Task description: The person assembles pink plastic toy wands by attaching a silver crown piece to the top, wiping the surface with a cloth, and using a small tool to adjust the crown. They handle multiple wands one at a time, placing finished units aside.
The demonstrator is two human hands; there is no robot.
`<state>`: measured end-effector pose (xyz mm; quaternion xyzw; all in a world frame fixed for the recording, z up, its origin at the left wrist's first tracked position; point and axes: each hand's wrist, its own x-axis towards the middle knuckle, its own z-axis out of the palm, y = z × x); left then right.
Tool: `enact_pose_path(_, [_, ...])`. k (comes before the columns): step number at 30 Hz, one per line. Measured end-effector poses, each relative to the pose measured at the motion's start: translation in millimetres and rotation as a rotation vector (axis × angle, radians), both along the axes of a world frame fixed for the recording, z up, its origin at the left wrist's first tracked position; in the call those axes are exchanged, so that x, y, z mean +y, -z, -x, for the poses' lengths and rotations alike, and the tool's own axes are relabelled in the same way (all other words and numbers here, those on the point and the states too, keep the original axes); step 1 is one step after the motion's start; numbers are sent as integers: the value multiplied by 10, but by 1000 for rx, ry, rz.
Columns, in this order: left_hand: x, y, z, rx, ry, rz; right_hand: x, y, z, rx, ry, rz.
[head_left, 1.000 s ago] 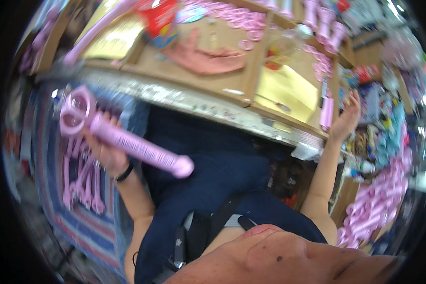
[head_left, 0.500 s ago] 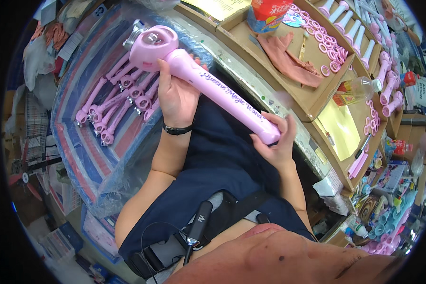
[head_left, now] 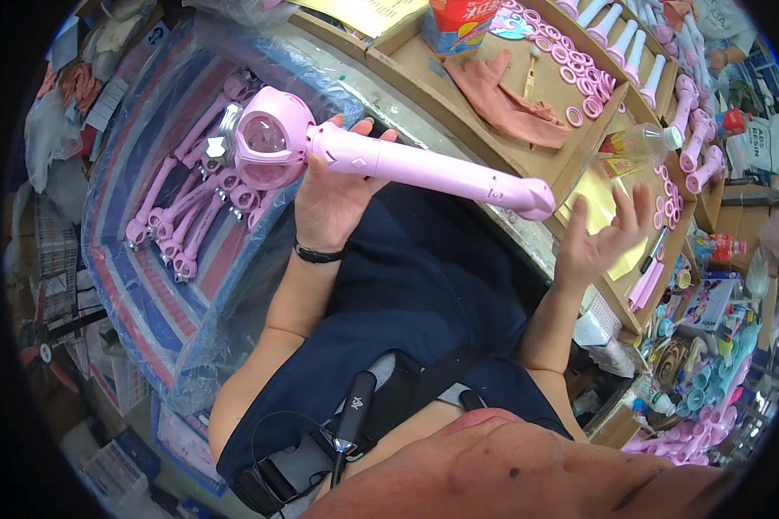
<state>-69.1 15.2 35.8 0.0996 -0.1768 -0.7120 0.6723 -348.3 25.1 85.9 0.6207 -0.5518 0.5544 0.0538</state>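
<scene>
A pink toy wand (head_left: 433,173) lies across in front of me, its round head with a clear dome and silver tip at the left. My left hand (head_left: 327,203) is closed around it just below the head, the thumb in front and fingertips showing behind. Apart from the wand's narrow end, my right hand (head_left: 599,235) is raised with its fingers spread, holding nothing. Several more pink wands (head_left: 182,212) lie in a plastic-lined striped bag (head_left: 147,320) on the left, partly behind the wand's head.
A cardboard tray (head_left: 459,104) at the upper right holds an orange-pink cloth (head_left: 506,104), a brush (head_left: 531,73) and pink rings (head_left: 589,78). Beside it are a clear bottle (head_left: 636,149), a yellow sheet (head_left: 593,203) and a pen (head_left: 653,251). Pink handle parts (head_left: 697,130) stand farther right.
My right hand has let go of the wand's narrow end and moved right, opening. The wand has turned about its length, its lettering now out of sight, and lies more level.
</scene>
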Motion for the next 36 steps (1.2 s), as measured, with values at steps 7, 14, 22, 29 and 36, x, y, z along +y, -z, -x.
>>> enact_pose_path(7, [79, -127, 266, 9, -86, -54, 132, -93, -397, -996, -629, -527])
enact_pose_path(14, [137, -171, 290, 49, -52, -87, -26, -1, -533, -854, -559, -595])
enact_pose_path(22, [151, -176, 327, 91, -64, -121, -3, 5, -551, -778, -483, -559])
enact_pose_path(29, [154, -178, 322, 84, -68, -132, -2, 25, -566, -770, -488, -544])
enact_pose_path(36, [158, -181, 324, 79, -68, -132, -3, 57, -567, -727, -485, -520])
